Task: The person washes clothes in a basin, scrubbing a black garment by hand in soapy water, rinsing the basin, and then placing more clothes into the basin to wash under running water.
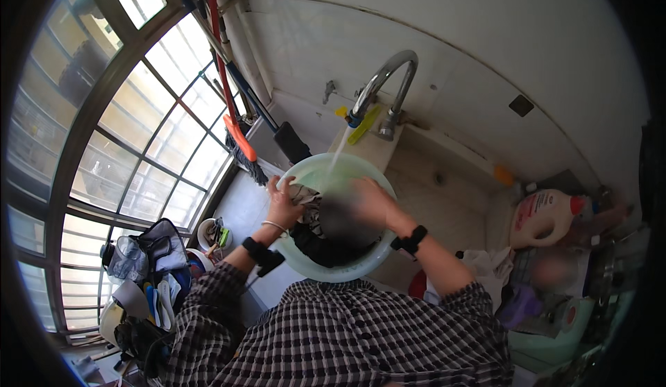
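A pale green plastic basin (338,273) stands in front of me, partly over the sink's edge. Water runs into it from a curved chrome faucet (382,75). Inside lie a black cloth (322,246) and a striped, light-and-dark cloth (307,195). My left hand (283,205) grips the striped cloth near the basin's left rim, its thumb and fingers closed around the fabric. On the basin's right side is my right hand (372,205), over the dark cloth; blur hides its fingertips, so its hold is unclear.
Right of the basin is a stone sink (442,205), with a detergent jug (541,218) beyond it. A light green brush (364,126) lies by the faucet. Mops and an orange-ended broom (239,138) lean at the left, near a white bucket (207,233) and a barred window (151,127).
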The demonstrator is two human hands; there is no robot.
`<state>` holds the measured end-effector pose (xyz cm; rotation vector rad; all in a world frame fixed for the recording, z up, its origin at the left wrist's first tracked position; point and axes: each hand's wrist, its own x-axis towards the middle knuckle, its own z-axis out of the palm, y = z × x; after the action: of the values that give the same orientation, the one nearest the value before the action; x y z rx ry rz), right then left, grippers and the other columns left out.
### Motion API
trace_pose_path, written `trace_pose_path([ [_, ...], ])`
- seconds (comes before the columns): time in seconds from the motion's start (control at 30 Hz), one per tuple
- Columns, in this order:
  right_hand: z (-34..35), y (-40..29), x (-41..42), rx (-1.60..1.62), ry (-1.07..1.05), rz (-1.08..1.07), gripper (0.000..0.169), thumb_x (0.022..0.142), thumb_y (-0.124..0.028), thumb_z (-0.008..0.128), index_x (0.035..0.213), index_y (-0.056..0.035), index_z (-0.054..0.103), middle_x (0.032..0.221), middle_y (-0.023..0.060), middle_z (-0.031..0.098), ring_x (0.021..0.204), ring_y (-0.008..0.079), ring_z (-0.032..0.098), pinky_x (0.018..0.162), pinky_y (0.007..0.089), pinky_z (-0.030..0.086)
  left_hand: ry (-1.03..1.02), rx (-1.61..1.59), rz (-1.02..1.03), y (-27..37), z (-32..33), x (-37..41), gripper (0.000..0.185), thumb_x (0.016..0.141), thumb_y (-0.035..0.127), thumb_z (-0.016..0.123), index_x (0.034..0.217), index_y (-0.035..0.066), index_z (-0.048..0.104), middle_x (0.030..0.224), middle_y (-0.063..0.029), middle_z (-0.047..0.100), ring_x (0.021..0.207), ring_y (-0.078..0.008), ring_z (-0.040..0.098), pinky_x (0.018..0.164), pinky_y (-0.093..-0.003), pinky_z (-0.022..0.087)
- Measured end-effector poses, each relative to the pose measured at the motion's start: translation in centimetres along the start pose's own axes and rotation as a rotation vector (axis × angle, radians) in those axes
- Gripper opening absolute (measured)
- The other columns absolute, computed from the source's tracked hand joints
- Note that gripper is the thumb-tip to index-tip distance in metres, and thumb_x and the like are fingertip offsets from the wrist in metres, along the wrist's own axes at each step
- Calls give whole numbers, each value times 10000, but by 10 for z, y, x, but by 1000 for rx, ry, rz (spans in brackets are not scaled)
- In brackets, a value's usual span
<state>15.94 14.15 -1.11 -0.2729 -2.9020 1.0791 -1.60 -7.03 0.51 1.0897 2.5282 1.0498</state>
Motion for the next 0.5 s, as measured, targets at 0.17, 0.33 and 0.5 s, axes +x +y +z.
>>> trace_pose_path([
  [0.17,29,-51,6,-153,33,-143,469,810,-309,656,1196,-79,521,1165,196,537,1064,324,546,919,452,423,-495,438,-96,16,69,-25,995,618,319,799,1452,174,275,1504,-276,65,1335,-507,225,1042,-607,290],
  [0.33,50,-42,13,-259,-51,-24,335,851,-244,585,1124,-54,551,1070,158,588,966,306,568,869,431,437,-786,532,-77,6,104,-16,688,870,358,537,1458,112,276,1514,-184,213,1387,-460,131,1059,-595,253],
  [0.5,103,-2,18,-194,70,-171,401,877,-252,548,1209,-33,497,1175,163,520,1088,284,503,956,399,374,-537,491,178,-66,157,-10,538,888,285,527,1374,88,404,1412,-175,392,1321,-390,324,1057,-488,316],
])
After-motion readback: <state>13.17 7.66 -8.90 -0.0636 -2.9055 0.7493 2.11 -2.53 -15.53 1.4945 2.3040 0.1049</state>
